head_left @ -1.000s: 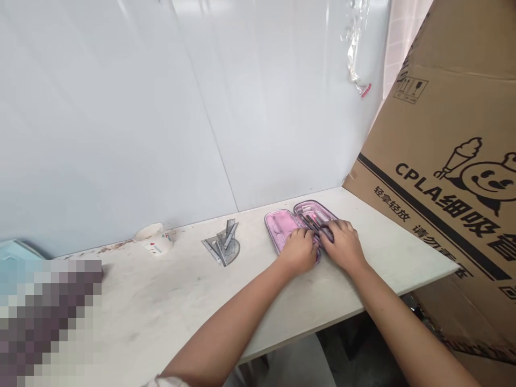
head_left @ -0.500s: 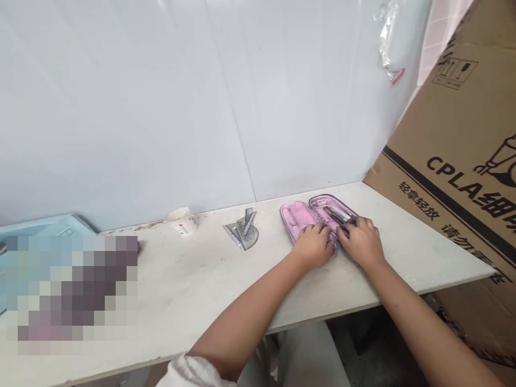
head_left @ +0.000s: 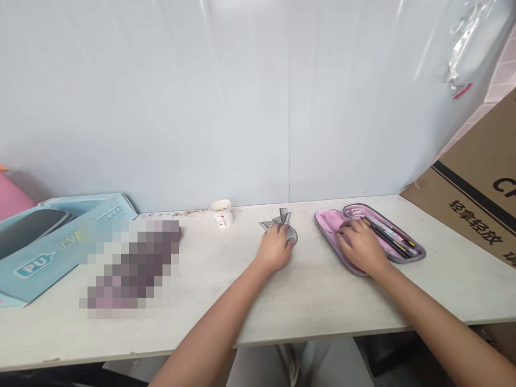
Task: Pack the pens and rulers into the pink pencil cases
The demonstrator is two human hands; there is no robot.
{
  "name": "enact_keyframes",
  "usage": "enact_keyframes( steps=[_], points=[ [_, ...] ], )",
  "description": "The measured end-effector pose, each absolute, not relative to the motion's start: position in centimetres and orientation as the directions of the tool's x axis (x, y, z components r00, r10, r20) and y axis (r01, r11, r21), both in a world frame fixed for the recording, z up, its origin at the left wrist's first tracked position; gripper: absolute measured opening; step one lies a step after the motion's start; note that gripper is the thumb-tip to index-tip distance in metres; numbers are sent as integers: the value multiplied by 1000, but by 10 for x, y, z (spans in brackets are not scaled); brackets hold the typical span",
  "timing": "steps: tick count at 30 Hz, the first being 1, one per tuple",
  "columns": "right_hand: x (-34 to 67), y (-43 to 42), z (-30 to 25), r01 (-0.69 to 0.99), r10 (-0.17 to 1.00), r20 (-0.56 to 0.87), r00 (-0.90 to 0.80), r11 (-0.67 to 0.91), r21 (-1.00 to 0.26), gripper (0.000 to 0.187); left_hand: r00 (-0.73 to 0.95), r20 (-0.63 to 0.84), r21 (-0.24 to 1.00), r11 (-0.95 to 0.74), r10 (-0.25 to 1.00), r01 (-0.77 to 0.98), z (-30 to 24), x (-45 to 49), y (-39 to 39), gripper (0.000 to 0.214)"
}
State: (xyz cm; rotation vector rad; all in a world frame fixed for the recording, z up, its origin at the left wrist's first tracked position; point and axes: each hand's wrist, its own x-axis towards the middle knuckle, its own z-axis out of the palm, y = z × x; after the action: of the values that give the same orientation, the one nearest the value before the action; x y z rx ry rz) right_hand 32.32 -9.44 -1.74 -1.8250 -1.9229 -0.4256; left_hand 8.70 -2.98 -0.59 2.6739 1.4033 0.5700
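Resting on the tabletop (head_left: 306,293), the pink pencil case (head_left: 328,224) lies under your right grip (head_left: 360,244), flat, holding nothing, likely steadying it. Your left grip (head_left: 276,247) curls over the clear rulers (head_left: 282,217); any clasp is hidden.

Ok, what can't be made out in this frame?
Head view:
Set squares: mostly under the left hand; gripped or merely pressed, unclear.
Pencil case: its pink half is partly covered by the right hand.
Pixelated patch beside the blue box hides whatever lies there.
Cardboard box: print cut off by the right edge.
Paper cup: its markings are too small.
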Motion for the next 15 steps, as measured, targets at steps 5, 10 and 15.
enact_keyframes(
  steps=[5,10,15],
  points=[
    [244,-59,-10,960,906,382,-183,249,-131,32,435,216,233,-479,874,847,-25,44,-11,53],
    [197,-31,-19,955,926,296,-234,275,-106,39,475,196,200,-510,858,837,-31,42,-7,48],
    [202,-18,-31,979,949,266,-171,194,-64,40,416,230,135,-452,880,882,-21,43,-7,36]
  ],
)
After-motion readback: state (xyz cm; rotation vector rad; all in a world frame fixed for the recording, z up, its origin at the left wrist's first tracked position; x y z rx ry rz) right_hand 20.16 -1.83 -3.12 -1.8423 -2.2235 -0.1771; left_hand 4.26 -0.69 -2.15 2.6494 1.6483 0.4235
